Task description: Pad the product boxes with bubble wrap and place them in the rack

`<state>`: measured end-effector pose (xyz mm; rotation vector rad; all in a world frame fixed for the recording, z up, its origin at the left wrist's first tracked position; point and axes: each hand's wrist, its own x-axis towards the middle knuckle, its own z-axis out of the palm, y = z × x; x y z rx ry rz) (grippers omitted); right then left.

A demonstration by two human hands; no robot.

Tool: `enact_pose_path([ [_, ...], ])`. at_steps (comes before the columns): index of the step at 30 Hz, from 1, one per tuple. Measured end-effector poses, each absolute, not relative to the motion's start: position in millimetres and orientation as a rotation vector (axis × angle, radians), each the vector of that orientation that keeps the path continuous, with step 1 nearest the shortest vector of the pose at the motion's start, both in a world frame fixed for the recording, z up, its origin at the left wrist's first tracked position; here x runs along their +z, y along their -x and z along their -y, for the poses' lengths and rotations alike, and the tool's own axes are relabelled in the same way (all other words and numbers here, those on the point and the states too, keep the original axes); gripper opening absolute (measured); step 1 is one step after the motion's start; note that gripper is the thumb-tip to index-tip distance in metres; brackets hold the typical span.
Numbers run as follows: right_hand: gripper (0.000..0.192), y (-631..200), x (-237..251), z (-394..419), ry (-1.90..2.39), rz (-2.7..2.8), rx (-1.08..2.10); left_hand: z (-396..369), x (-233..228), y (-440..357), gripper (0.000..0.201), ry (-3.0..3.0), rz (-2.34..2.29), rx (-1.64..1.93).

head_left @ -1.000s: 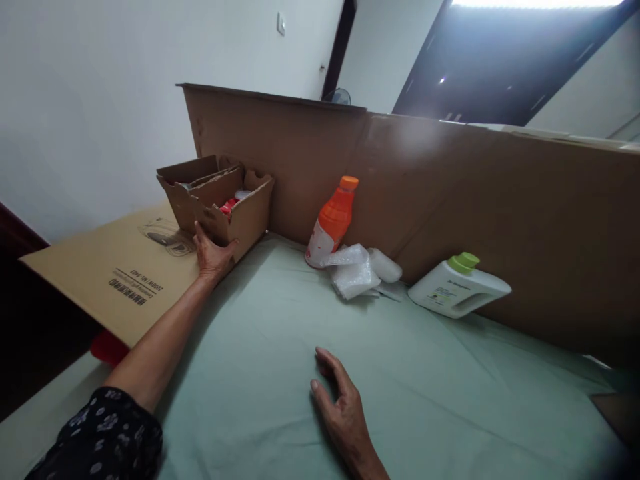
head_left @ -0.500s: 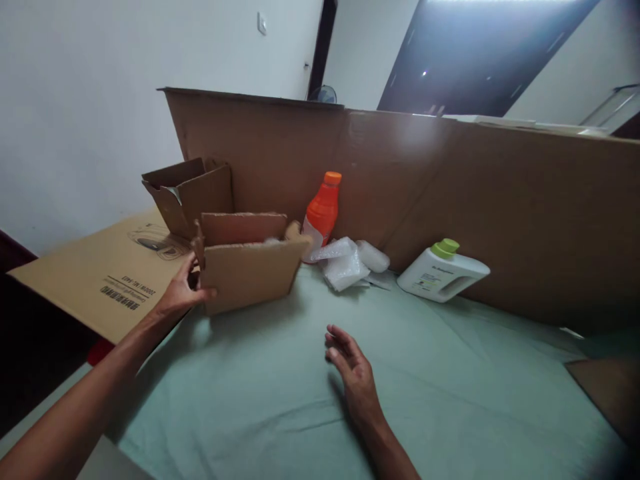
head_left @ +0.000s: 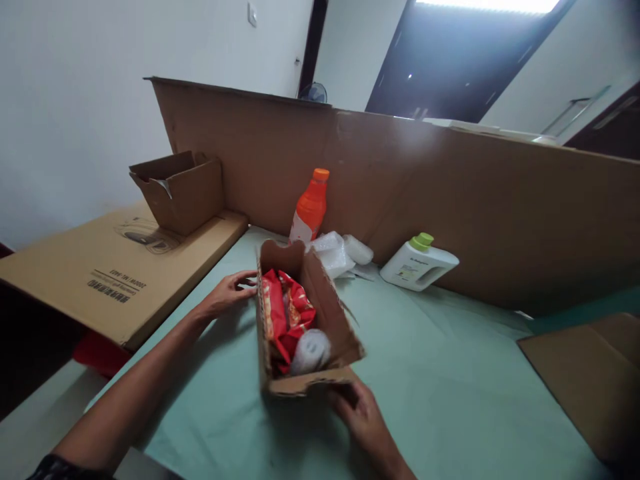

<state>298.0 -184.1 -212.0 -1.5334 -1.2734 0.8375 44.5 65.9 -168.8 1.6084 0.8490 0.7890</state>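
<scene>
— Cardboard box sat where?
— On the green sheet, left hand gripping its side, right hand holding its near end.
— Around it?
— Flattened carton at left, white wall, cardboard partition, dark doorway beyond.

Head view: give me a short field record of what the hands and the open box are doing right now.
left hand: touching the far left side of the small open cardboard box
right hand: at the box's near end
box contents: red crinkled packet, white round-topped object
surface: pale green cloth
behind: orange plastic bottle, white jug with green cap
</scene>
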Motion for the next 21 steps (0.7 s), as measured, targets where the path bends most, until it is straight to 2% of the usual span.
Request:
enact_pose_path([
  [4,0.049,-272,-210,210,1.482,1.508,0.955,-55,-164,-54,0.042,-1.558,-0.919,0.84],
  [8,0.046,-273,-202,193,1.477,1.492,0.875,-10,-171,-16,0.051,-1.533,-1.007,0.904],
  [11,0.049,-270,-202,176,1.449,1.498,0.868,52,-203,12,0.07,-1.477,-1.148,1.12],
  [14,0.054,-253,-207,170,1.376,1.538,0.876,108,-240,9,0.121,-1.604,-1.169,1.209],
  [16,0.057,-241,-211,170,1.345,1.559,0.865,124,-251,-8,0.139,-1.685,-1.213,1.245],
  [18,0.06,-234,-214,169,1.316,1.593,0.856,122,-248,-29,0.144,-1.69,-1.309,1.28],
  [21,0.062,-233,-220,163,1.278,1.639,0.865,102,-234,-53,0.137,-1.63,-1.471,1.333],
])
